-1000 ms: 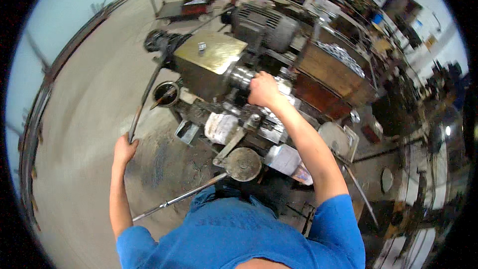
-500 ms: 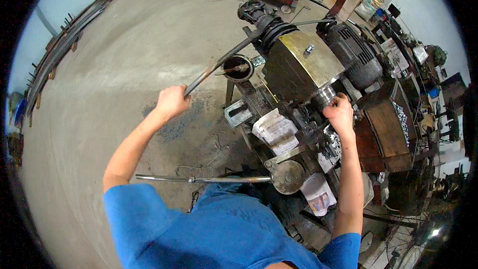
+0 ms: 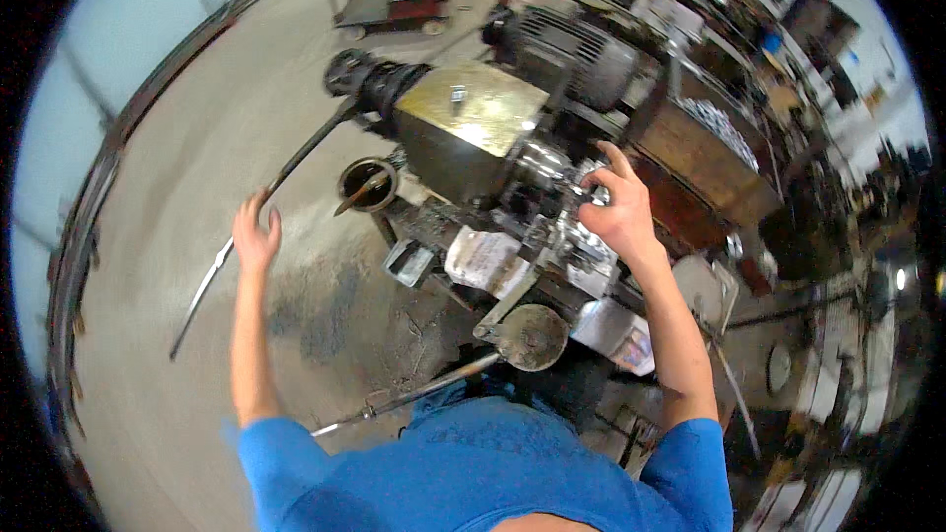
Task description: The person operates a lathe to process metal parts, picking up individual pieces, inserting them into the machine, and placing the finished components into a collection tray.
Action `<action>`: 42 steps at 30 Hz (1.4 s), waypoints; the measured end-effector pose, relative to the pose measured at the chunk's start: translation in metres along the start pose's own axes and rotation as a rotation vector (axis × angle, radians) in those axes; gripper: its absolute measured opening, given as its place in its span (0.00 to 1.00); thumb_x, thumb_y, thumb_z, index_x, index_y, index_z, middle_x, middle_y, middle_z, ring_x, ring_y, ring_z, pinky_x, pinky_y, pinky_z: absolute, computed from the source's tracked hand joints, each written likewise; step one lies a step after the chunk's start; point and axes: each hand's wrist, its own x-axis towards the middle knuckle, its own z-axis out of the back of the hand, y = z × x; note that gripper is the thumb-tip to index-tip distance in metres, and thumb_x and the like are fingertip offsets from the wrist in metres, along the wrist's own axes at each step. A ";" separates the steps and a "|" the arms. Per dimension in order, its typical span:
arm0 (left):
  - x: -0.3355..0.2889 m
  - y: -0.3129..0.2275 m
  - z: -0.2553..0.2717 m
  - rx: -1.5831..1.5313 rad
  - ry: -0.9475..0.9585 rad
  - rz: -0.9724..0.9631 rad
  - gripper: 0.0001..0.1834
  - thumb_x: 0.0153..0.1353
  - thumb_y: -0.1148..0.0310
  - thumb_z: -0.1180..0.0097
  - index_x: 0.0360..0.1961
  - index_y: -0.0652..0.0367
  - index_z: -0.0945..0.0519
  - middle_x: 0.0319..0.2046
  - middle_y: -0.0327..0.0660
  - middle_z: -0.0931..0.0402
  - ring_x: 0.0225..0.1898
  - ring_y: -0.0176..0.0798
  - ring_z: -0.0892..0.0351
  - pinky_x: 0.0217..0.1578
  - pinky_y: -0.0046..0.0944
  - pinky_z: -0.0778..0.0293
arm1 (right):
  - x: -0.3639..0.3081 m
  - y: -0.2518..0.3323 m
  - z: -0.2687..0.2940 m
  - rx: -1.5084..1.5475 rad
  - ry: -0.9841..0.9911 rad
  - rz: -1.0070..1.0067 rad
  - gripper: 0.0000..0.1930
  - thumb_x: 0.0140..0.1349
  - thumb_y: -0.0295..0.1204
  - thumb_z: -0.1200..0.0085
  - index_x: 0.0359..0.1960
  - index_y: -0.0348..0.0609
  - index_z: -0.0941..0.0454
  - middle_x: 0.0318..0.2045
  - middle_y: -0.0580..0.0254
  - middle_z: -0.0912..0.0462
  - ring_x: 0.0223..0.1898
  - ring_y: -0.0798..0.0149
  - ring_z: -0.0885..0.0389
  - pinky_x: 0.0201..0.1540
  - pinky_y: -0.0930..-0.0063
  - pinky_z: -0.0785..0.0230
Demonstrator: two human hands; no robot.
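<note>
The left hand [image 3: 254, 234] is raised beside a long metal bar [image 3: 258, 207] that slants from the machine [image 3: 493, 138] down toward the floor [image 3: 148, 187]; its fingers are spread and loosely curled, touching or just off the bar, though which cannot be told. The right hand [image 3: 616, 212] rests on the shiny chuck [image 3: 552, 172] at the machine's near end, fingers partly spread over the metal parts there, its grip not closed around anything that can be made out. The bar's upper end runs into a dark fitting [image 3: 370, 84] at the machine's far-left end. Just below it stands a round can [image 3: 367, 184] with a tool inside. A crumpled rag [image 3: 481, 258] lies on the machine bed near the right hand, and a round metal disc [image 3: 530, 335] on a long rod [image 3: 414, 396] sits close to the person's blue shirt [image 3: 473, 473]. A grey motor [image 3: 581, 54] is mounted behind the brass-coloured housing [image 3: 473, 108].
</note>
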 end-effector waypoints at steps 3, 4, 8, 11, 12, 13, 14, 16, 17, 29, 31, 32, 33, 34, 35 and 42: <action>-0.074 -0.036 -0.068 -0.351 0.547 0.605 0.17 0.51 0.68 0.47 0.42 0.63 0.25 0.33 0.48 0.23 0.37 0.44 0.23 0.37 0.42 0.29 | -0.044 -0.009 0.050 0.058 -0.077 -0.102 0.14 0.33 0.25 0.47 0.27 0.41 0.25 0.54 0.48 0.33 0.47 0.49 0.27 0.47 0.68 0.34; -0.100 -0.045 -0.093 -0.251 0.778 0.497 0.22 0.47 0.63 0.42 0.44 0.61 0.26 0.35 0.50 0.23 0.42 0.46 0.24 0.41 0.42 0.30 | -0.060 -0.017 0.062 0.019 -0.094 -0.111 0.14 0.33 0.25 0.47 0.27 0.40 0.25 0.53 0.47 0.32 0.48 0.49 0.27 0.48 0.68 0.34; -0.116 -0.125 -0.135 0.033 1.183 0.040 0.23 0.43 0.63 0.41 0.44 0.55 0.25 0.37 0.49 0.24 0.42 0.51 0.25 0.41 0.46 0.28 | -0.156 -0.063 0.115 -0.166 -0.118 -0.352 0.14 0.32 0.23 0.51 0.27 0.36 0.25 0.50 0.46 0.29 0.48 0.48 0.27 0.49 0.70 0.36; -0.100 -0.090 -0.164 0.262 1.272 -0.449 0.11 0.43 0.70 0.46 0.32 0.53 0.23 0.33 0.44 0.22 0.34 0.47 0.22 0.33 0.44 0.27 | -0.218 -0.089 0.143 -0.079 -0.051 -0.662 0.15 0.33 0.25 0.50 0.28 0.36 0.24 0.48 0.45 0.28 0.47 0.45 0.27 0.49 0.67 0.35; -0.094 -0.098 -0.165 0.304 1.307 -0.480 0.11 0.43 0.70 0.46 0.32 0.52 0.23 0.32 0.43 0.22 0.34 0.46 0.22 0.32 0.42 0.27 | -0.241 -0.101 0.151 -0.205 -0.025 -0.724 0.17 0.32 0.25 0.48 0.31 0.37 0.23 0.49 0.47 0.28 0.48 0.47 0.28 0.50 0.67 0.35; -0.090 -0.107 -0.166 0.351 1.338 -0.508 0.11 0.43 0.69 0.46 0.32 0.52 0.23 0.31 0.43 0.22 0.33 0.45 0.22 0.31 0.41 0.27 | -0.265 -0.120 0.159 -0.329 0.001 -0.781 0.19 0.32 0.24 0.46 0.33 0.39 0.22 0.49 0.48 0.28 0.49 0.50 0.28 0.50 0.67 0.35; -0.095 -0.101 -0.171 0.288 1.248 -0.470 0.11 0.44 0.69 0.46 0.32 0.52 0.23 0.30 0.43 0.22 0.34 0.46 0.22 0.32 0.41 0.27 | -0.296 -0.144 0.167 -0.432 -0.014 -0.789 0.21 0.33 0.26 0.46 0.36 0.40 0.23 0.49 0.48 0.28 0.49 0.47 0.29 0.51 0.66 0.36; -0.123 -0.073 -0.173 0.171 1.073 -0.386 0.11 0.45 0.67 0.45 0.33 0.52 0.22 0.30 0.44 0.22 0.35 0.46 0.22 0.32 0.42 0.27 | -0.356 -0.192 0.186 -0.647 0.048 -0.879 0.26 0.36 0.30 0.45 0.44 0.42 0.26 0.50 0.48 0.29 0.50 0.46 0.31 0.52 0.64 0.38; -0.120 -0.077 -0.165 0.136 1.041 -0.267 0.12 0.45 0.66 0.45 0.35 0.52 0.22 0.30 0.44 0.22 0.35 0.47 0.23 0.33 0.43 0.27 | -0.387 -0.208 0.195 -0.767 0.126 -0.980 0.29 0.37 0.31 0.45 0.49 0.44 0.29 0.51 0.49 0.30 0.51 0.47 0.32 0.53 0.62 0.39; -0.194 0.027 -0.064 0.118 1.455 0.447 0.21 0.45 0.57 0.42 0.42 0.54 0.22 0.28 0.48 0.21 0.31 0.45 0.20 0.38 0.40 0.26 | -0.506 -0.111 0.134 -0.872 0.100 -1.394 0.24 0.38 0.33 0.46 0.40 0.38 0.28 0.29 0.47 0.22 0.30 0.44 0.23 0.34 0.54 0.30; -0.199 0.019 -0.059 0.062 1.503 0.543 0.21 0.45 0.58 0.43 0.41 0.54 0.22 0.23 0.47 0.21 0.27 0.44 0.20 0.37 0.40 0.26 | -0.500 -0.077 0.114 -0.836 0.148 -1.501 0.23 0.36 0.37 0.44 0.36 0.39 0.27 0.27 0.47 0.22 0.29 0.44 0.23 0.32 0.52 0.31; -0.203 0.016 -0.058 0.026 1.494 0.574 0.21 0.46 0.58 0.43 0.41 0.54 0.22 0.21 0.47 0.22 0.25 0.44 0.20 0.36 0.39 0.26 | -0.497 -0.065 0.105 -0.799 0.071 -1.475 0.21 0.36 0.37 0.45 0.34 0.40 0.28 0.24 0.46 0.22 0.27 0.43 0.23 0.31 0.51 0.32; -0.202 0.013 -0.061 -0.012 1.482 0.598 0.20 0.46 0.58 0.43 0.41 0.54 0.21 0.19 0.47 0.22 0.23 0.43 0.20 0.35 0.39 0.26 | -0.501 -0.058 0.098 -0.790 0.061 -1.478 0.22 0.35 0.37 0.44 0.34 0.40 0.28 0.23 0.46 0.22 0.27 0.44 0.23 0.31 0.52 0.32; -0.199 0.010 -0.069 -0.034 1.446 0.557 0.20 0.46 0.59 0.43 0.41 0.55 0.22 0.20 0.47 0.22 0.23 0.43 0.20 0.35 0.39 0.26 | -0.505 -0.052 0.091 -0.781 0.052 -1.481 0.22 0.35 0.38 0.43 0.34 0.40 0.28 0.23 0.46 0.22 0.27 0.44 0.23 0.31 0.52 0.31; -0.202 0.016 -0.080 -0.051 1.402 0.527 0.20 0.46 0.59 0.43 0.41 0.55 0.22 0.21 0.47 0.21 0.24 0.42 0.20 0.35 0.39 0.26 | -0.504 -0.049 0.086 -0.764 0.045 -1.473 0.23 0.34 0.39 0.42 0.34 0.40 0.28 0.22 0.46 0.23 0.27 0.44 0.23 0.30 0.53 0.31; -0.168 -0.020 -0.124 -0.104 1.332 0.397 0.18 0.47 0.63 0.44 0.41 0.56 0.22 0.26 0.47 0.21 0.23 0.42 0.20 0.32 0.40 0.26 | -0.477 -0.025 0.082 -0.682 -0.008 -1.516 0.20 0.33 0.37 0.47 0.31 0.40 0.30 0.22 0.43 0.23 0.26 0.39 0.25 0.31 0.49 0.34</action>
